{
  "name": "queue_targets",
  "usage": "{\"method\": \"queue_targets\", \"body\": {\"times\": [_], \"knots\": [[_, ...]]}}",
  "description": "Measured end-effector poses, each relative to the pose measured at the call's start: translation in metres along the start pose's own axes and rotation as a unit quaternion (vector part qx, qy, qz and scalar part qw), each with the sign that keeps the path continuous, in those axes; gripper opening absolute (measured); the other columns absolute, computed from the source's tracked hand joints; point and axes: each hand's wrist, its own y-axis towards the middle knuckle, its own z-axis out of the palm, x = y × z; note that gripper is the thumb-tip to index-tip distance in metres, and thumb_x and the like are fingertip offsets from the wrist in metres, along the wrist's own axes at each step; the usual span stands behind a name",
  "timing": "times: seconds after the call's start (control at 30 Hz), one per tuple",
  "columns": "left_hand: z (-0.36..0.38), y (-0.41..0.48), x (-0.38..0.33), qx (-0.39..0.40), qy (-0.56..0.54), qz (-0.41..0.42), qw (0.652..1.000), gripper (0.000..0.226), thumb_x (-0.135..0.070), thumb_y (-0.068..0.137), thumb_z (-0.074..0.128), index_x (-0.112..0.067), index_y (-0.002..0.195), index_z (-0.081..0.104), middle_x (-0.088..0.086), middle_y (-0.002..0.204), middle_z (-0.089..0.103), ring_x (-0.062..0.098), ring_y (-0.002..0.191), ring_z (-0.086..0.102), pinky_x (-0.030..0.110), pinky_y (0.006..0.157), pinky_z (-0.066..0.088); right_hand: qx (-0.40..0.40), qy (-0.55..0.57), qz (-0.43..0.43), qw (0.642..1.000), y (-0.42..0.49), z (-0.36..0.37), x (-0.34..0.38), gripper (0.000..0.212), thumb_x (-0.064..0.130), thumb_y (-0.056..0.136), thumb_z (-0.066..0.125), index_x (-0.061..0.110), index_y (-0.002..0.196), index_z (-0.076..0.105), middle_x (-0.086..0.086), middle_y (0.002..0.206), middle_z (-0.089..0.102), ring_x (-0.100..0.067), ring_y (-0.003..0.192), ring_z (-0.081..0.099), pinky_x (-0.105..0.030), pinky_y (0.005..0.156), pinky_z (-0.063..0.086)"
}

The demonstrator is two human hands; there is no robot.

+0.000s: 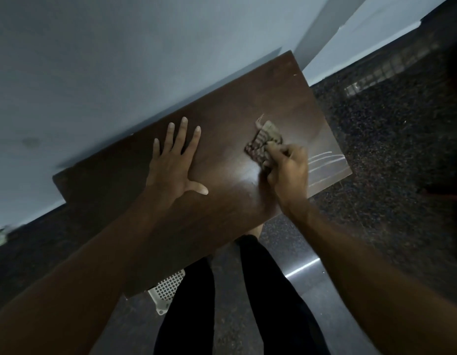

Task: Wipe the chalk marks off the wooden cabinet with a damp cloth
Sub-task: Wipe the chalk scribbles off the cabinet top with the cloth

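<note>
Right hand holds a cloth on the wooden cabinet (222, 108); the left lies flat.
The right hand (288, 172) curls its fingers round a folded checked cloth (262, 143), which lies on the cabinet top just beside pale chalk marks (324, 160) near the right edge. The left hand (174, 166) rests palm down, fingers spread, apart from the cloth.
</note>
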Motion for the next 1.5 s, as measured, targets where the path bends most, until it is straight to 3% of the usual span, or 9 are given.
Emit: {"method": "queue_targets", "body": {"times": [0.1, 0.2, 0.3, 0.43, 0.63, 0.8, 0.93, 1.13, 1.5], "knots": [[0.023, -0.023, 0.015, -0.057, 0.014, 0.036, 0.998, 0.117, -0.081, 0.08, 0.049, -0.019, 0.163, -0.005, 0.009, 0.169, -0.019, 0.03, 0.156, -0.013, 0.056, 0.124, 0.005, 0.013, -0.102, -0.097, 0.99, -0.047, 0.034, 0.006, 0.008, 0.038, 0.085, 0.069, 0.042, 0.092, 0.065, -0.009, 0.109, 0.056, -0.034, 0.094, 0.059, -0.056, 0.078, 0.053], [0.049, -0.051, 0.034, -0.11, 0.021, 0.07, 0.991, 0.095, -0.075, 0.092, 0.031, -0.013, 0.162, 0.014, 0.012, 0.17, 0.002, 0.031, 0.157, 0.004, 0.057, 0.123, 0.017, 0.047, -0.158, -0.185, 0.969, -0.097, 0.066, 0.013, 0.051, 0.002, 0.072, 0.068, 0.024, 0.118, 0.066, -0.01, 0.111, 0.047, -0.034, 0.098, 0.049, -0.045, 0.075, 0.051], [0.07, -0.078, 0.063, -0.109, 0.033, 0.069, 0.991, 0.091, -0.071, 0.093, 0.026, -0.012, 0.161, 0.019, 0.013, 0.169, 0.008, 0.032, 0.156, 0.012, 0.058, 0.121, 0.022, 0.063, -0.194, -0.25, 0.947, -0.143, 0.102, 0.02, 0.062, 0.006, 0.057, 0.077, 0.018, 0.116, 0.064, -0.008, 0.107, 0.042, -0.031, 0.093, 0.045, -0.037, 0.063, 0.05], [0.084, -0.11, 0.104, -0.103, 0.019, 0.058, 0.993, 0.088, -0.067, 0.092, 0.026, -0.013, 0.161, 0.019, 0.012, 0.17, 0.006, 0.029, 0.156, 0.008, 0.055, 0.122, 0.02, 0.104, -0.191, -0.271, 0.938, -0.196, 0.136, 0.04, 0.038, 0.012, 0.071, 0.058, 0.018, 0.108, 0.067, -0.009, 0.098, 0.053, -0.027, 0.088, 0.043, -0.035, 0.062, 0.046], [0.089, -0.131, 0.143, -0.112, -0.012, 0.043, 0.993, 0.081, -0.061, 0.098, 0.036, -0.013, 0.161, 0.023, 0.012, 0.17, 0.007, 0.031, 0.156, 0.009, 0.054, 0.122, 0.024, 0.153, -0.199, -0.368, 0.895, -0.172, 0.124, 0.029, 0.039, 0.01, 0.076, 0.07, 0.019, 0.114, 0.066, -0.007, 0.105, 0.049, -0.031, 0.09, 0.051, -0.037, 0.065, 0.053], [0.091, -0.132, 0.161, -0.11, -0.037, 0.046, 0.992, 0.089, -0.061, 0.095, 0.046, -0.012, 0.162, 0.015, 0.011, 0.17, -0.002, 0.027, 0.156, 0.005, 0.047, 0.124, 0.017, 0.081, -0.178, -0.242, 0.951, -0.086, 0.095, 0.062, 0.024, 0.05, 0.087, 0.069, 0.026, 0.087, 0.065, 0.0, 0.086, 0.065, -0.017, 0.072, 0.063, -0.034, 0.061, 0.051], [0.098, -0.129, 0.164, -0.105, -0.065, 0.042, 0.991, 0.091, -0.063, 0.093, 0.045, -0.015, 0.163, 0.011, 0.007, 0.17, -0.006, 0.022, 0.156, -0.003, 0.044, 0.124, 0.01, -0.04, -0.172, -0.181, 0.968, 0.01, 0.075, 0.104, 0.014, 0.02, 0.087, 0.066, 0.008, 0.082, 0.071, -0.007, 0.066, 0.062, -0.016, 0.053, 0.051, -0.032, 0.051, 0.038], [0.106, -0.125, 0.166, -0.12, -0.075, 0.044, 0.989, 0.093, -0.059, 0.092, 0.054, -0.016, 0.162, 0.011, 0.007, 0.17, -0.004, 0.023, 0.156, -0.002, 0.044, 0.124, 0.01, -0.075, -0.266, -0.134, 0.952, 0.056, 0.095, 0.124, 0.025, 0.011, 0.08, 0.055, 0.014, 0.102, 0.069, -0.021, 0.098, 0.062, -0.04, 0.089, 0.059, -0.038, 0.077, 0.05], [0.114, -0.124, 0.168, -0.16, -0.044, 0.05, 0.985, 0.093, -0.07, 0.092, 0.031, -0.005, 0.158, 0.03, 0.018, 0.165, 0.023, 0.03, 0.154, 0.018, 0.053, 0.121, 0.028, 0.11, -0.216, -0.295, 0.924, -0.089, 0.206, 0.18, 0.041, 0.006, 0.083, 0.068, 0.012, 0.123, 0.063, -0.016, 0.119, 0.056, -0.031, 0.103, 0.046, -0.041, 0.082, 0.051]]}}
